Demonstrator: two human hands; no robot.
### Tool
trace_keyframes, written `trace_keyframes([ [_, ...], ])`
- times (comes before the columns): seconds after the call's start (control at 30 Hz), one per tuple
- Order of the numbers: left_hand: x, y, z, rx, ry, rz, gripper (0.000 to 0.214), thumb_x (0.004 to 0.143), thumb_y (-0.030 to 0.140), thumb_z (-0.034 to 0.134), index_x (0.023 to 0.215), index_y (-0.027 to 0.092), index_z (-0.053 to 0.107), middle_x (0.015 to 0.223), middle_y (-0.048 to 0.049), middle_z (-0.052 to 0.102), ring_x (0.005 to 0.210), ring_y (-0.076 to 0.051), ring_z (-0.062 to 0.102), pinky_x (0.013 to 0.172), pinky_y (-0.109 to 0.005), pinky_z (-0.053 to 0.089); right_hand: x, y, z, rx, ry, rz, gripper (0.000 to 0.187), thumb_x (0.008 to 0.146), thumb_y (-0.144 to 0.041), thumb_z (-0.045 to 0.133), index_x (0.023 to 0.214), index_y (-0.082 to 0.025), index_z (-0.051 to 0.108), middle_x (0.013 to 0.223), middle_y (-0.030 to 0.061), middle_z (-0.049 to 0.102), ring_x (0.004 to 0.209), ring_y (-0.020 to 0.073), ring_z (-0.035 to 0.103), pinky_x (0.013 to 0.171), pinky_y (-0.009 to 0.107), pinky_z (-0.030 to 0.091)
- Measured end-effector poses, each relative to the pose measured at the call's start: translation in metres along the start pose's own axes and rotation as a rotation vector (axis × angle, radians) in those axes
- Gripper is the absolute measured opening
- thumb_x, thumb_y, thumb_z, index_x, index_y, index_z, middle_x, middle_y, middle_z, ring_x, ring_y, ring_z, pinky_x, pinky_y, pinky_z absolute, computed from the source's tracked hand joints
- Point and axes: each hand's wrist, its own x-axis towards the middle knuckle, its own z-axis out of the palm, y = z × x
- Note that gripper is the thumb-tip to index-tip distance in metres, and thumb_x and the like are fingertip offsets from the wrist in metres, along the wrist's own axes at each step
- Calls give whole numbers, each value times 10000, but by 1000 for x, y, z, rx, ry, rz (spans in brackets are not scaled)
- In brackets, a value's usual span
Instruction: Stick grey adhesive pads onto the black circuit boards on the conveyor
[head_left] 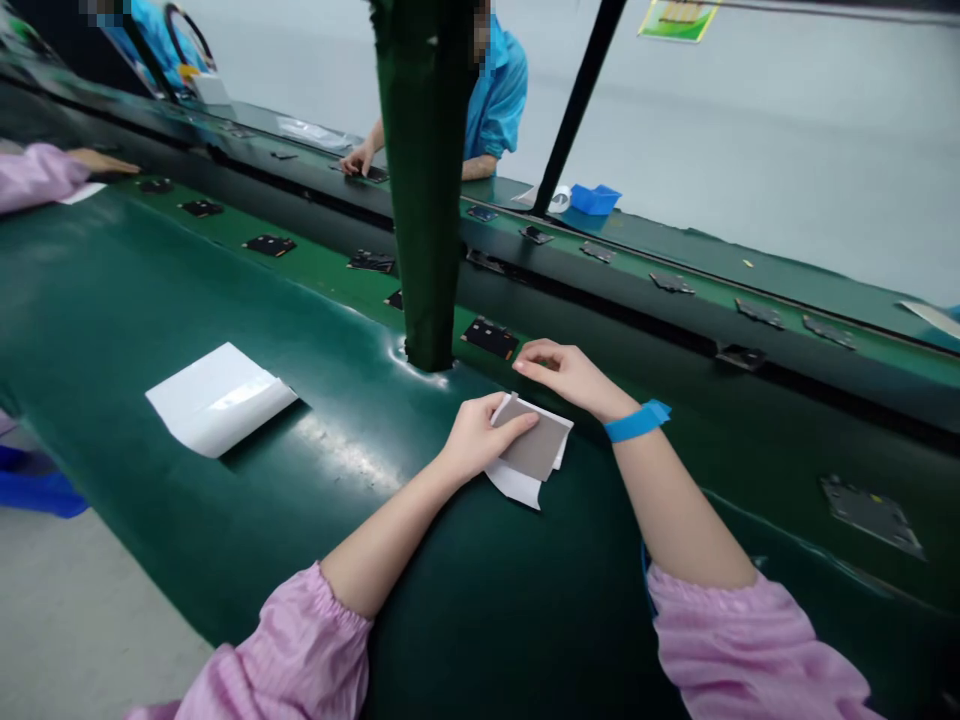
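Note:
My left hand (pixel 476 437) is closed on a small stack of grey and white sheets (pixel 534 455) that rests on the green bench top (pixel 225 300); its thumb lies on the grey top sheet. My right hand (pixel 568 376) hovers just behind the stack with its fingers curled in a pinch. What it holds, if anything, is too small to make out. A black board (pixel 490 337) lies on the belt a little beyond that hand. A blue band (pixel 637 421) circles my right wrist.
A white sheet (pixel 219 397) lies to the left. A dark green post (pixel 424 180) rises right behind my hands. Several black boards ride the conveyor (pixel 675 300). A person in blue (pixel 491 100) works opposite; a pink sleeve (pixel 37 175) shows far left. A blue tray (pixel 595 198) sits beyond.

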Motion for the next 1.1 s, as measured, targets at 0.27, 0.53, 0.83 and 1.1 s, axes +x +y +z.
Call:
trace_keyframes([
  [0.27, 1, -5, 0, -10, -23, -15, 297, 775, 447, 645, 730, 155, 614, 688, -10, 629, 639, -139, 554, 556, -228, 375, -16, -15, -4, 18, -216, 50, 334, 777, -532, 625, 717, -208, 679, 922, 69, 598, 770, 182, 578, 624, 309, 471],
  [0.53, 1, -2, -1, -4, -39, -6, 271, 785, 427, 646, 754, 159, 627, 724, -20, 655, 669, -148, 577, 561, -227, 388, -16, -15, -2, 34, -184, 67, 296, 753, -498, 653, 700, -207, 665, 942, 61, 591, 763, 175, 574, 634, 317, 473],
  [0.83, 0, -4, 0, 1, -42, -10, 276, 785, 428, 646, 750, 155, 624, 701, -15, 635, 638, -137, 551, 561, -232, 377, -18, -14, -2, -5, -192, 66, 322, 766, -520, 632, 715, -203, 660, 985, 66, 573, 790, 176, 567, 646, 306, 470],
  [1.1, 1, -4, 1, -5, -32, -1, 248, 783, 408, 646, 775, 160, 643, 695, -3, 638, 641, -133, 547, 551, -227, 364, -21, -17, -4, -93, -213, 39, 316, 771, -528, 632, 740, -218, 683, 1069, 73, 563, 934, 223, 571, 825, 368, 467],
])
